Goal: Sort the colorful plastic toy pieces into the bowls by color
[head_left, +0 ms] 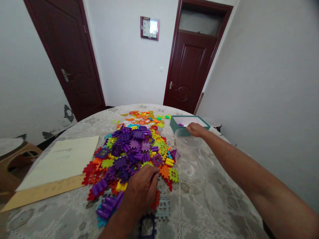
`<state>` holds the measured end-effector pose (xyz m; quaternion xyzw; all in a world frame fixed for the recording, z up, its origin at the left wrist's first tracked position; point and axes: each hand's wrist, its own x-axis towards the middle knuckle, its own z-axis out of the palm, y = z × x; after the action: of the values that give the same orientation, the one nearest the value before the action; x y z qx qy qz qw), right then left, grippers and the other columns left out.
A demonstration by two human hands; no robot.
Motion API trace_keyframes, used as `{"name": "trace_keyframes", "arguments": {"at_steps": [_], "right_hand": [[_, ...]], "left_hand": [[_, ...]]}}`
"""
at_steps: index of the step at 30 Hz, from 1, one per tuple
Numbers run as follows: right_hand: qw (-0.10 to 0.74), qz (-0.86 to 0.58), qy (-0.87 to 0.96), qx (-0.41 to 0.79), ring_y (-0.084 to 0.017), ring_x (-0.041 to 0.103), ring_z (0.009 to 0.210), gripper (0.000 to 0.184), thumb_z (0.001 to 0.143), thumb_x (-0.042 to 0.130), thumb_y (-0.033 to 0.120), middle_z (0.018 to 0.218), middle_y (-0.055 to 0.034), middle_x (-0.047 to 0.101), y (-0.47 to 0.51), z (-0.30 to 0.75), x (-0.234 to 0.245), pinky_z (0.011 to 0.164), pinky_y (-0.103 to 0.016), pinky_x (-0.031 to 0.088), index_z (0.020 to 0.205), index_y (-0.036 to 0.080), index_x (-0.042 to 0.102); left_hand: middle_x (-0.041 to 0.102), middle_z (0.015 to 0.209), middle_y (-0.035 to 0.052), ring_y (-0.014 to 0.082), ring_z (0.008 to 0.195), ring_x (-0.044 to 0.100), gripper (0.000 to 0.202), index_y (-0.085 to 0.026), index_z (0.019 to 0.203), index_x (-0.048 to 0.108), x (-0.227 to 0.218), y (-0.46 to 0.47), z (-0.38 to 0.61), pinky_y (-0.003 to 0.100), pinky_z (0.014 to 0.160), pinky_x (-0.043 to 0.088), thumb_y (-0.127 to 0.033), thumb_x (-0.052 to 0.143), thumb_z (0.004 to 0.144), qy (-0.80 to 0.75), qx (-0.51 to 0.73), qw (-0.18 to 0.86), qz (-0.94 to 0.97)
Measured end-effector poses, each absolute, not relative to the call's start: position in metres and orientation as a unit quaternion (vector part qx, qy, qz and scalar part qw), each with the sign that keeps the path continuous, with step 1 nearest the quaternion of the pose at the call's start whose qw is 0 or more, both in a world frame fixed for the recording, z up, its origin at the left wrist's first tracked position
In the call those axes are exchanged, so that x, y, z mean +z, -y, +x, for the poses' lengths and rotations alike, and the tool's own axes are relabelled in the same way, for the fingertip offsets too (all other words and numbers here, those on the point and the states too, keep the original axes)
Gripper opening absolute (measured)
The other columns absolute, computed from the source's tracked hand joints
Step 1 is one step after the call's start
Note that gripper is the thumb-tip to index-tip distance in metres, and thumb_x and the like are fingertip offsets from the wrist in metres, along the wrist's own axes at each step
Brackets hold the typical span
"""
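Digs left hand (139,192) into blocks (132,146) under the palm, fingers curled down, hold hidden. Rests right hand (196,129) at box (178,130) rim, pinch impossible to tell; purple piece (180,125) just beyond fingertips. Likely light, stiff, slick plastic, notched edges; best pinched across flat faces.

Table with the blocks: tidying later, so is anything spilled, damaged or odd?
The colourful plastic interlocking blocks lie spilled in a loose heap across the round lace-covered table, partly under the left hand. The right hand is at the teal box. The white left wall shows dark flaked patches low down.
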<state>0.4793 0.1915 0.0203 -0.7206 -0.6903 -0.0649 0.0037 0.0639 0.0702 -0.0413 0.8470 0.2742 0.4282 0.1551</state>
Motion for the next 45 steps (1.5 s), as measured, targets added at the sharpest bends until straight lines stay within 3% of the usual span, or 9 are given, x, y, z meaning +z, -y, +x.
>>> {"name": "trace_keyframes", "arguments": {"at_steps": [14, 18, 22, 26, 29, 45], "right_hand": [[0.031, -0.671, 0.738, -0.062, -0.025, 0.065, 0.125, 0.036, 0.105, 0.046, 0.021, 0.132, -0.0165, 0.073, -0.208, 0.466, 0.01, 0.111, -0.032, 0.043, 0.123, 0.011, 0.076], [0.038, -0.69, 0.719, -0.071, -0.023, 0.065, 0.126, 0.036, 0.104, 0.049, 0.021, 0.136, -0.0136, 0.072, -0.205, 0.467, 0.009, 0.11, -0.029, 0.043, 0.128, 0.014, 0.074], [0.032, -0.742, 0.663, -0.094, -0.028, 0.066, 0.125, 0.041, 0.101, 0.053, 0.022, 0.132, -0.0183, 0.074, -0.208, 0.473, 0.006, 0.11, -0.035, 0.044, 0.136, 0.013, 0.07], [0.015, -0.784, 0.614, -0.087, -0.031, 0.071, 0.117, 0.038, 0.104, 0.049, 0.032, 0.121, -0.0212, 0.078, -0.212, 0.479, 0.0, 0.102, -0.038, 0.05, 0.119, 0.015, 0.078], [0.007, -0.793, 0.604, -0.076, -0.032, 0.072, 0.115, 0.043, 0.107, 0.044, 0.036, 0.121, -0.0233, 0.077, -0.214, 0.482, -0.005, 0.099, -0.038, 0.052, 0.116, 0.013, 0.079], [0.024, -0.763, 0.644, -0.054, -0.03, 0.067, 0.125, 0.042, 0.105, 0.053, 0.037, 0.134, -0.0189, 0.073, -0.224, 0.48, -0.004, 0.106, -0.034, 0.047, 0.133, 0.013, 0.072]], "left_hand": [[0.074, 0.097, 0.0055, 0.0197, 0.091, 0.072, 0.015, -0.021, 0.106, 0.068, -0.036, -0.072, 0.062, 0.032, 0.083, 0.057, -0.016, 0.054, 0.102, -0.291, 0.435, 0.144, 0.84], [0.074, 0.098, 0.0059, 0.0194, 0.093, 0.072, 0.016, -0.021, 0.108, 0.067, -0.035, -0.073, 0.06, 0.032, 0.084, 0.057, -0.016, 0.053, 0.103, -0.295, 0.45, 0.132, 0.833], [0.073, 0.095, 0.0061, 0.0195, 0.09, 0.072, 0.015, -0.021, 0.105, 0.067, -0.035, -0.073, 0.061, 0.031, 0.082, 0.057, -0.016, 0.053, 0.103, -0.288, 0.439, 0.136, 0.84], [0.073, 0.092, 0.0056, 0.0195, 0.087, 0.072, 0.016, -0.021, 0.104, 0.067, -0.033, -0.072, 0.062, 0.031, 0.079, 0.057, -0.015, 0.053, 0.102, -0.283, 0.44, 0.134, 0.842], [0.074, 0.094, 0.0059, 0.0196, 0.088, 0.073, 0.016, -0.022, 0.104, 0.068, -0.033, -0.071, 0.062, 0.031, 0.078, 0.057, -0.015, 0.053, 0.101, -0.286, 0.437, 0.135, 0.842], [0.075, 0.094, 0.0068, 0.0198, 0.087, 0.074, 0.017, -0.023, 0.104, 0.069, -0.036, -0.072, 0.061, 0.031, 0.079, 0.058, -0.017, 0.053, 0.101, -0.299, 0.424, 0.133, 0.844]]}}
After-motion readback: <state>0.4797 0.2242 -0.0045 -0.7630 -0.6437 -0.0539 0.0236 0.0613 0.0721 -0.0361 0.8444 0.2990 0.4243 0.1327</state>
